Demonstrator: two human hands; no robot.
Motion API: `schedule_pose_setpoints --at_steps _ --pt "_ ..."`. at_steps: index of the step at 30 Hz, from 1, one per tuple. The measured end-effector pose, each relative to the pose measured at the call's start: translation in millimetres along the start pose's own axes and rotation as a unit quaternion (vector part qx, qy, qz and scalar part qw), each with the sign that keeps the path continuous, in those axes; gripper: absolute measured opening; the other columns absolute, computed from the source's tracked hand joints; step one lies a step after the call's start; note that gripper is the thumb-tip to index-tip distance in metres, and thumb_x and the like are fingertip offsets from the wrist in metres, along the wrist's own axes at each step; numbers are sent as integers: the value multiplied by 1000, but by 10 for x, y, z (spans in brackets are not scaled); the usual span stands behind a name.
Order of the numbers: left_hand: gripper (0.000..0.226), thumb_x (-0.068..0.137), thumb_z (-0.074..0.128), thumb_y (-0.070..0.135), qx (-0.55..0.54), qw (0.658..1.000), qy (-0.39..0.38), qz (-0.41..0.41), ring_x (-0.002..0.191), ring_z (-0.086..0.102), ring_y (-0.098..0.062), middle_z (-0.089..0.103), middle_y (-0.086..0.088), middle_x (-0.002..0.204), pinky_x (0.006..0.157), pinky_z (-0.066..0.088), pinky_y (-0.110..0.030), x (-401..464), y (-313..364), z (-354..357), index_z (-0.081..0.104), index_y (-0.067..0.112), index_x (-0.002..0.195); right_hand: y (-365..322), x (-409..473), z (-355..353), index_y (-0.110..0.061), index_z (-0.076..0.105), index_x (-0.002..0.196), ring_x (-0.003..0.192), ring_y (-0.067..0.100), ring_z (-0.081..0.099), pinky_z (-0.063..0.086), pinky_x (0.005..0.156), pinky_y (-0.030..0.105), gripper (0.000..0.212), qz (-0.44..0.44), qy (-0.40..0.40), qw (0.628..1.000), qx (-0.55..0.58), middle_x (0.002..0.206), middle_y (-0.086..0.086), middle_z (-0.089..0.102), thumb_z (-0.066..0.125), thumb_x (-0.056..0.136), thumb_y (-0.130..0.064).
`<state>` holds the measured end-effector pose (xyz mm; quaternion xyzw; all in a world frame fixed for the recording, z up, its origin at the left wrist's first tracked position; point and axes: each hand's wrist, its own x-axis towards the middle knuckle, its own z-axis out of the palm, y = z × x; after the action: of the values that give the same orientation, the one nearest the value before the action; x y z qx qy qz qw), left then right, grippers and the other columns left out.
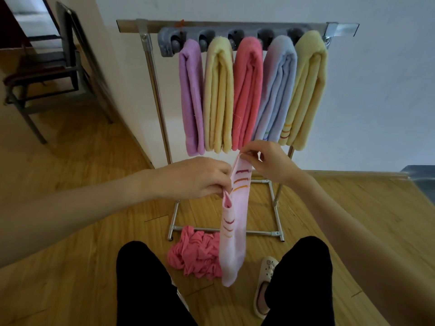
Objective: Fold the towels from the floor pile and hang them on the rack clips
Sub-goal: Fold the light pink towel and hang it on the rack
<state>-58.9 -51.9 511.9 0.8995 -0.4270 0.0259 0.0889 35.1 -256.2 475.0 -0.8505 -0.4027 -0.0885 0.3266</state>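
Writing or brands: none legible on any item.

Left hand point(197, 178): arm reaching in from the left, knuckles up, fingers curled, pinching one upper corner of the pale pink towel point(234, 222).

Right hand point(266, 158): raised slightly higher and farther forward, thumb and fingertips pinching the other upper corner of the same towel.

Pale pink towel: folded lengthwise into a narrow strip, hanging straight down between the person's knees; bands of dark red, orange and yellow stripes near the top and again lower down. Its lower end hangs in front of the coral towel pile point(195, 254), which lies crumpled on the wood floor point(70, 231) at the foot of the rack point(275, 198).

Rack clips point(231, 35): grey strip along the top bar, holding five folded towels side by side: purple point(190, 97), yellow point(217, 97), coral point(247, 92), light blue point(276, 90), yellow point(306, 90).

Other: dark chair point(44, 74) at left; beige slipper point(264, 290) on the floor.
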Motion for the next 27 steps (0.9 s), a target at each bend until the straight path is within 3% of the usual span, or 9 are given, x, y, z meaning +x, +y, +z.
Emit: schedule_pose_setpoints --at_steps 3,5,8,13,21,27 --pt "8 87 62 15 75 994 45 72 100 55 -20 60 -7 107 84 45 -31 54 27 25 68 10 85 37 -12 -23 -6 71 94 68 11 59 45 64 15 10 4 7 1000 12 81 2 70 63 88 -8" --pt "20 92 48 19 77 993 28 87 94 59 -21 66 -5 100 90 45 -35 86 34 7 65 10 86 41 -18 -36 -6 71 94 66 3 57 43 63 11 10 10 16 1000 21 79 -1 69 64 88 -8" --pt "31 93 37 29 93 994 50 39 81 61 -15 67 3 86 93 37 -30 84 -2 -12 65 16 92 24 -16 -55 -5 71 93 65 -3 56 41 62 8 9 33 35 998 51 74 -6 64 64 87 -8" --pt "32 94 39 40 89 985 133 -62 74 55 -8 65 7 80 74 28 -23 104 -173 -8 65 20 92 -49 2 -79 -4 70 88 62 8 63 51 62 18 8 60 51 986 144 70 0 67 68 86 -12" --pt "38 96 38 40 66 969 203 -122 75 61 -14 69 2 82 74 44 -31 127 -206 78 69 18 98 -171 32 -97 -2 70 91 64 21 68 57 62 27 11 54 34 975 212 73 12 70 68 85 -11" --pt "43 98 37 47 73 958 237 -142 75 62 -11 71 4 83 71 38 -22 153 -152 144 70 21 110 -203 33 -97 1 69 97 67 17 67 56 66 27 12 57 25 968 242 79 12 71 63 89 -5"
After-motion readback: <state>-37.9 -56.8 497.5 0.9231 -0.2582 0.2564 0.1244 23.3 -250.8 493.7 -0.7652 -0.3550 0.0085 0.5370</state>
